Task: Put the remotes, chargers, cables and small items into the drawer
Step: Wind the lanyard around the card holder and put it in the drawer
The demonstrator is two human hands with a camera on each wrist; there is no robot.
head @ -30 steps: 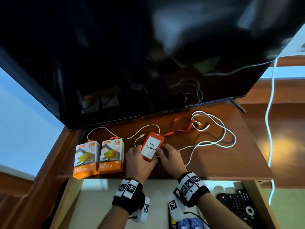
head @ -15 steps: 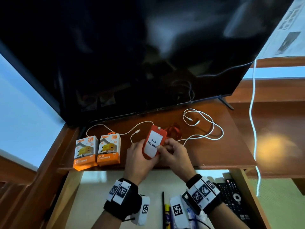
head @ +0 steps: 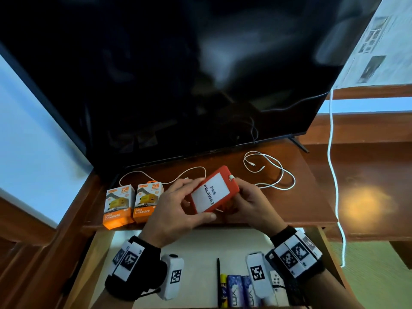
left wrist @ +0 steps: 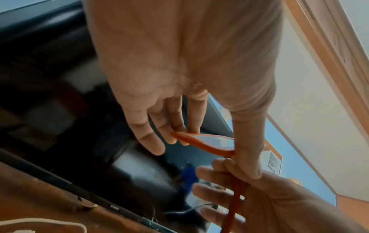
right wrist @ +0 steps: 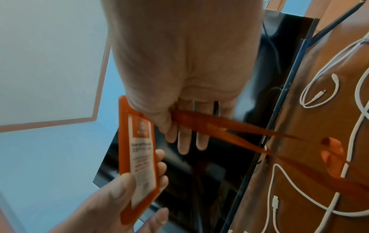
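Observation:
A red badge holder (head: 215, 192) labelled "PAS PELAWAT" is held tilted above the wooden desk (head: 312, 197). My left hand (head: 189, 205) grips its left edge between thumb and fingers, seen edge-on in the left wrist view as the badge holder (left wrist: 207, 144). My right hand (head: 246, 202) pinches the red lanyard (right wrist: 229, 130) under the thumb beside the badge holder (right wrist: 137, 159). Two orange charger boxes (head: 132, 202) stand at the desk's left. One white cable (head: 270, 172) lies coiled at the right, another white cable (head: 165, 178) at the back left.
The open drawer (head: 100, 253) is below the desk's front edge, with a pen (head: 218, 282), batteries (head: 234, 291) and remotes (head: 278, 286) in it. A large black TV (head: 178, 74) fills the desk's back. A white cord (head: 332, 175) hangs at the right.
The badge holder has come up off the desk and turned toward me. The lanyard has been drawn in from the desk into my right hand.

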